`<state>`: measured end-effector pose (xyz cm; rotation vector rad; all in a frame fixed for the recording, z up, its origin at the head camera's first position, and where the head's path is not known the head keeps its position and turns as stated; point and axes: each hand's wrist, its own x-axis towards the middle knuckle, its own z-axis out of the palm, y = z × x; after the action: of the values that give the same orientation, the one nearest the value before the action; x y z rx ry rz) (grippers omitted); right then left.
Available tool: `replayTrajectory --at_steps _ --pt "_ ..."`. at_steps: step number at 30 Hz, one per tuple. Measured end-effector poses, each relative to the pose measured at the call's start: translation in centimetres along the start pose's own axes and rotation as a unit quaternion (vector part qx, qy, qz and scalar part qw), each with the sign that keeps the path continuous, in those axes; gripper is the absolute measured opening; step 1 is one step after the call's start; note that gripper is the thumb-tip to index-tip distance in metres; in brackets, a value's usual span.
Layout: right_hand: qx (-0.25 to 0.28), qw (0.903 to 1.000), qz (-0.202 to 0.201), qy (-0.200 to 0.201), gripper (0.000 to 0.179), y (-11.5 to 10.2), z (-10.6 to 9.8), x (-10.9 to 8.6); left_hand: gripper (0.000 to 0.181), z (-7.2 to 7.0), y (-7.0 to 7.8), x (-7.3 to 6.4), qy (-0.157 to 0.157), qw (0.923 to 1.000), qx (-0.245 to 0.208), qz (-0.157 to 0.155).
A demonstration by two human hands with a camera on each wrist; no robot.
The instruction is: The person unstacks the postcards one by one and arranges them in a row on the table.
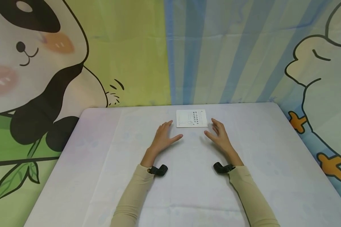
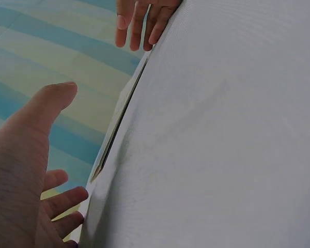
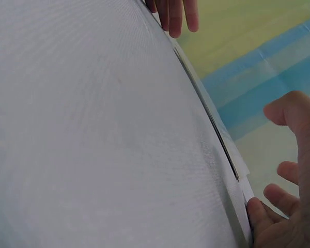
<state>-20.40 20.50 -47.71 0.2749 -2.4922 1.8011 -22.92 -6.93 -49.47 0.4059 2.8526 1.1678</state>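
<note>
Two Hands Flank a Flat White Booklet Close to the Table's Far Edge

A thin, rectangular white booklet printed with dark characters [image 1: 191, 118] lies flat on a table spread with a pale, whitish cloth [image 1: 187, 192]. Its long sides run roughly along the table's far edge, with a narrow strip of cloth between.

The person's left hand [image 1: 162, 137] is beside the booklet's left end and the right hand [image 1: 221, 137] beside its right end. The hands are well apart from each other and hold nothing. In both, the fingers reach forward and the thumb stands away from them, pointing inward. From the head view, a small gap shows between each hand's fingertips and the booklet's nearest short edge.

Both wrist views catch the booklet almost edge-on, a slim slab with a dark line along its lower side. Cloth stretches between the two forearms and well out past each hand to the table's left and right edges. Behind the far edge hangs a printed fabric backdrop in yellow-green and blue stripes [image 1: 142, 63], so the tightest room is beyond the booklet.
</note>
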Motion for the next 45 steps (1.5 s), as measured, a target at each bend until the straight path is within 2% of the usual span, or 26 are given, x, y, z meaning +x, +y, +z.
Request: replayTrajectory --at_steps 4,7,15,19,24,28,32,35,40,45 --pt "-0.033 0.9993 0.014 -0.005 0.060 2.0 0.1 0.6 0.081 0.2 -0.2 -0.1 -0.007 0.9999 -0.007 0.012" --pt "-0.074 0.9971 0.018 -0.001 0.056 2.4 0.2 0.7 0.075 0.5 -0.4 -0.2 -0.009 0.9997 0.004 0.023" --pt "-0.140 0.9870 0.042 0.066 0.046 2.4 1.0 1.0 0.069 0.9 -0.9 -0.2 -0.012 0.9977 0.048 0.048" --pt "-0.172 0.9824 0.051 0.051 0.049 2.4 1.3 1.0 0.069 1.0 -1.0 -0.4 -0.020 0.9970 0.054 0.052" --pt "-0.194 0.9793 0.039 0.043 0.050 2.7 1.4 0.9 0.068 1.1 -1.1 -0.3 -0.024 0.9960 0.067 0.054" --pt "-0.184 0.9810 0.029 0.053 0.046 2.7 1.3 0.9 0.067 1.0 -1.1 -0.2 -0.016 0.9966 0.061 0.054" --pt "-0.117 0.9884 0.031 0.092 0.034 2.4 1.4 0.8 0.058 1.0 -1.1 -0.2 0.007 0.9981 0.021 0.057" --pt "-0.061 0.9895 0.039 0.125 0.028 2.3 1.4 0.6 0.046 0.9 -1.1 -0.2 0.029 0.9976 -0.018 0.060" --pt "-0.053 0.9863 0.047 0.149 0.026 2.3 1.5 0.4 0.033 1.0 -1.3 -0.1 0.054 0.9949 -0.062 0.058" --pt "-0.053 0.9838 0.049 0.164 0.027 2.2 1.5 0.4 0.030 1.0 -1.2 0.0 0.059 0.9926 -0.089 0.058"
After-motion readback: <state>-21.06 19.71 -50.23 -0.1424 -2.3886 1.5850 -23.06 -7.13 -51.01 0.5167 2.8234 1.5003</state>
